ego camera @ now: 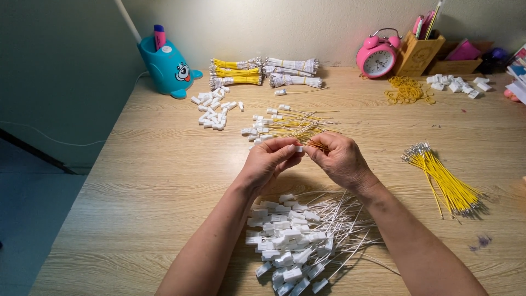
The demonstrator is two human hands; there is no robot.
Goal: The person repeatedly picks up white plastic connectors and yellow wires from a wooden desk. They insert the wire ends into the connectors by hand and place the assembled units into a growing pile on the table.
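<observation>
Left hand and right hand pinch one white plug and a yellow wire together (fingertips closed) above the pile of white plugs on the worktop.

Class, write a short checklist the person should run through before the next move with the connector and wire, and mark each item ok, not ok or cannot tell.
1. Small white connector pinched in the left hand: ok.
2. Yellow wire gripped by the right hand: ok.
3. Wire tip seated in the connector: cannot tell, fingers hide it.
4. Loose yellow wires lying within view on the right of the table: ok.
5. Spare white connectors lying at the far left: ok.
6. Pile of white-wire pieces with connectors lying apart from the yellow-wire ones: ok.
</observation>
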